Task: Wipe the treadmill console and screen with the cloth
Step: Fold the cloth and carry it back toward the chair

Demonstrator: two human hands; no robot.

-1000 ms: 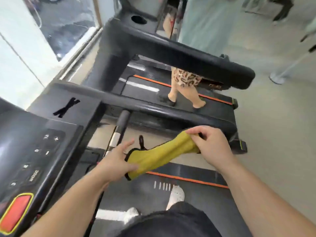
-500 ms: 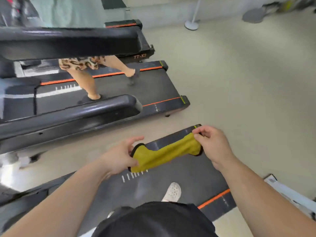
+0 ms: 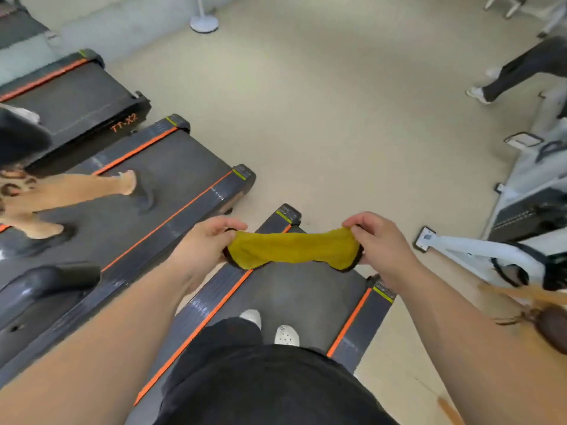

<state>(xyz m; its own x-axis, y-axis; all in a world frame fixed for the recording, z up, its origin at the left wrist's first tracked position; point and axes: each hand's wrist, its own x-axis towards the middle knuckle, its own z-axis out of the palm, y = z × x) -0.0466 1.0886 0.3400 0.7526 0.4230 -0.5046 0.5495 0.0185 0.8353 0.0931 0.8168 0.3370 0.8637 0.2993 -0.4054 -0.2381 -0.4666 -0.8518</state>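
A yellow cloth (image 3: 294, 248) with a dark edge hangs stretched between both hands, at chest height over the treadmill belt (image 3: 294, 296). My left hand (image 3: 205, 243) pinches its left end and my right hand (image 3: 380, 243) pinches its right end. I stand on the belt in white shoes (image 3: 285, 334), facing the treadmill's rear end. The console and screen are out of view.
Left of me a person walks on the neighbouring treadmill (image 3: 171, 191), with a third treadmill (image 3: 76, 99) beyond it. A handrail (image 3: 46, 286) sticks out at lower left. White exercise equipment (image 3: 491, 253) stands to the right, another person's legs (image 3: 518, 75) at upper right. Beige floor lies ahead.
The view has swung right, away from the console to the treadmill's rear end. My left hand has closed on the cloth's end, and both hands have pulled the cloth out wider.
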